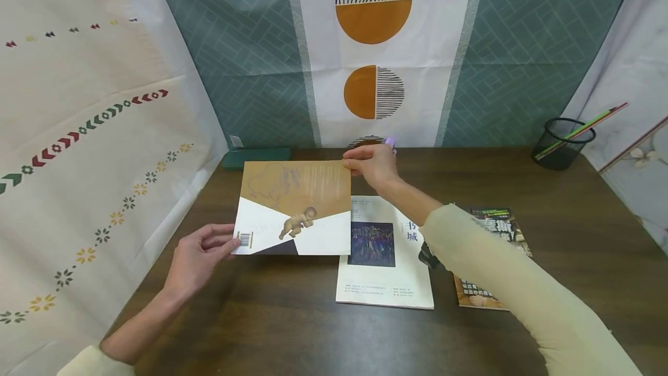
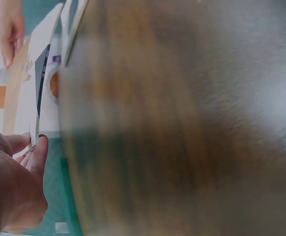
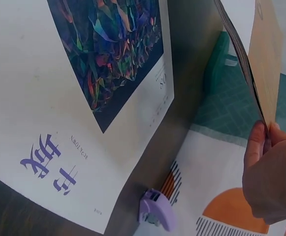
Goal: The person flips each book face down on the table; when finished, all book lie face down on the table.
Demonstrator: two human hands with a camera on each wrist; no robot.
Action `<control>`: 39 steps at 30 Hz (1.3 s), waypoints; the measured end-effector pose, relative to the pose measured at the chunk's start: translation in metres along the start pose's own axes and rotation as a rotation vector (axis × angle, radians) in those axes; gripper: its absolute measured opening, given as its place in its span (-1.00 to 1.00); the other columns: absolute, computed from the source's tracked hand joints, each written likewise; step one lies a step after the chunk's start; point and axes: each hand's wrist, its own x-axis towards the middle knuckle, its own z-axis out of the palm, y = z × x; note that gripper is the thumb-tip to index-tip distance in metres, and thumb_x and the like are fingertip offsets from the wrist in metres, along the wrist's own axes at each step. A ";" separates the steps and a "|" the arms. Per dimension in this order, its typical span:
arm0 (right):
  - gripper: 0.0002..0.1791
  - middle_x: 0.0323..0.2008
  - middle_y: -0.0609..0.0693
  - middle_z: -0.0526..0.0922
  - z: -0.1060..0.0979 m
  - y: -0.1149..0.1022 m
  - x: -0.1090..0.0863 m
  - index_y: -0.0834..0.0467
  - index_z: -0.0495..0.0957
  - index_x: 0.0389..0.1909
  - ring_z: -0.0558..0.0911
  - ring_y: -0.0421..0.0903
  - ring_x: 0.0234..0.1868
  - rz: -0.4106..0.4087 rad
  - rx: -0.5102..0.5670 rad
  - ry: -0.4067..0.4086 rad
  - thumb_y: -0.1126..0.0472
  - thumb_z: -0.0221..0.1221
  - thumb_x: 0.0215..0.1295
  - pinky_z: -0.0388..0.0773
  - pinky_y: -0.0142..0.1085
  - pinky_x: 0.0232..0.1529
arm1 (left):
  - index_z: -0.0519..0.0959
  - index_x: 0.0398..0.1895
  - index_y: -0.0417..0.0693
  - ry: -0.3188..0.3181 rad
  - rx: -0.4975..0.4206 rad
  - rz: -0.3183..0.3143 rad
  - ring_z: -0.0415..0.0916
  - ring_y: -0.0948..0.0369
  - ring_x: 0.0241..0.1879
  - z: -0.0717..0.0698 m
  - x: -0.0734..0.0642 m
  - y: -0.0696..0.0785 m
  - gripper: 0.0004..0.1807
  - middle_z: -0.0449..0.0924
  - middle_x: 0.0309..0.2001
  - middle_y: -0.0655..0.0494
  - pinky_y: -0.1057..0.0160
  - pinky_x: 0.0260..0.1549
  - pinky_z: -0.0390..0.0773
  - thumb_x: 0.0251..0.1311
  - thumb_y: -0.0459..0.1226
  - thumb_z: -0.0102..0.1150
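Note:
A magazine (image 1: 326, 234) with a tan and white cover, a baby figure and a barcode is held up above the table. My left hand (image 1: 200, 257) pinches its lower left corner between thumb and fingers, as the left wrist view also shows. At the upper right corner, my right hand (image 1: 374, 166) pinches the edge; in the right wrist view the magazine (image 3: 267, 64) appears nearly edge-on. Below and to the right lies a white magazine (image 1: 386, 292) with a dark picture, partly covered by the held one and the right forearm. A darker magazine (image 1: 477, 297) is partly hidden under the right sleeve.
On the dark wooden table (image 1: 271, 329), a black mesh cup (image 1: 557, 152) with pencils stands at the back right. A green object (image 1: 256, 156) lies at the back left. A small purple object (image 3: 156, 209) sits at the back, beyond the white magazine. Cloths hang behind and beside the table.

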 end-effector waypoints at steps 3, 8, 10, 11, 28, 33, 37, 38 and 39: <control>-0.78 -0.10 0.23 0.82 0.005 0.004 0.003 0.35 0.79 -0.05 0.83 0.02 -0.28 0.005 0.003 0.002 0.40 0.45 0.31 0.72 -0.10 0.05 | 0.61 0.20 -0.37 -0.016 -0.020 -0.030 0.81 0.20 -0.22 0.006 -0.003 -0.007 -0.57 0.76 0.01 -0.28 0.18 -0.21 0.77 0.32 -0.37 0.45; -0.81 -0.15 0.19 0.83 0.013 0.009 0.006 0.36 0.80 -0.08 0.82 -0.01 -0.31 0.009 -0.002 -0.002 0.44 0.43 0.31 0.71 -0.02 0.06 | 0.60 0.18 -0.35 -0.026 -0.003 -0.069 0.82 0.17 -0.23 0.013 -0.008 -0.015 -0.56 0.78 -0.01 -0.23 0.23 -0.22 0.76 0.31 -0.35 0.48; -0.81 -0.16 0.18 0.84 0.016 0.011 0.007 0.37 0.79 -0.07 0.81 -0.02 -0.32 0.008 -0.010 -0.004 0.45 0.42 0.31 0.72 -0.01 0.05 | 0.60 0.17 -0.33 -0.023 0.023 -0.074 0.82 0.17 -0.24 0.015 -0.010 -0.017 -0.56 0.79 -0.03 -0.20 0.28 -0.23 0.75 0.31 -0.33 0.49; -0.81 -0.16 0.17 0.84 0.018 0.012 0.007 0.37 0.79 -0.07 0.81 -0.02 -0.31 0.008 -0.016 -0.005 0.45 0.42 0.31 0.72 -0.02 0.04 | 0.60 0.16 -0.33 -0.021 0.033 -0.075 0.82 0.17 -0.25 0.016 -0.012 -0.018 -0.56 0.79 -0.03 -0.20 0.29 -0.24 0.75 0.30 -0.33 0.49; -0.72 0.13 0.19 0.76 0.042 0.037 0.013 0.30 0.72 0.17 0.80 0.09 0.02 0.081 -0.173 -0.086 0.40 0.20 0.55 0.70 -0.19 0.08 | 0.70 0.05 -0.12 0.021 0.275 0.051 0.81 0.23 -0.26 0.028 -0.024 -0.028 -0.67 0.84 -0.20 0.06 0.39 -0.28 0.68 0.25 -0.30 0.54; -0.60 0.33 0.22 0.62 0.044 0.045 0.012 0.34 0.56 0.37 0.60 0.10 0.34 0.124 -0.136 -0.188 0.43 0.07 0.59 0.58 -0.17 0.25 | 0.77 -0.01 -0.08 0.036 0.369 0.114 0.80 0.22 -0.28 0.030 -0.025 -0.027 -0.72 0.83 -0.22 0.11 0.32 -0.27 0.72 0.23 -0.28 0.56; -0.49 0.50 0.25 0.43 0.044 0.049 0.011 0.39 0.36 0.51 0.38 0.14 0.53 0.152 -0.138 -0.294 0.42 0.03 0.60 0.36 -0.11 0.48 | 0.80 -0.02 -0.10 0.036 0.451 0.138 0.80 0.24 -0.31 0.031 -0.026 -0.024 -0.71 0.84 -0.25 0.11 0.12 -0.23 0.76 0.21 -0.27 0.57; -0.46 0.53 0.25 0.37 0.044 0.049 0.011 0.40 0.30 0.54 0.33 0.15 0.57 0.158 -0.144 -0.320 0.42 0.02 0.61 0.31 -0.11 0.51 | 0.81 -0.03 -0.11 0.038 0.473 0.155 0.81 0.24 -0.32 0.032 -0.026 -0.023 -0.72 0.84 -0.27 0.11 0.05 -0.21 0.76 0.20 -0.28 0.58; -0.43 0.56 0.26 0.31 0.044 0.050 0.010 0.41 0.24 0.57 0.27 0.15 0.59 0.163 -0.148 -0.347 0.42 0.01 0.61 0.26 -0.10 0.53 | 0.82 -0.04 -0.12 0.039 0.498 0.175 0.81 0.23 -0.33 0.032 -0.026 -0.021 -0.72 0.84 -0.29 0.11 -0.03 -0.20 0.75 0.19 -0.28 0.58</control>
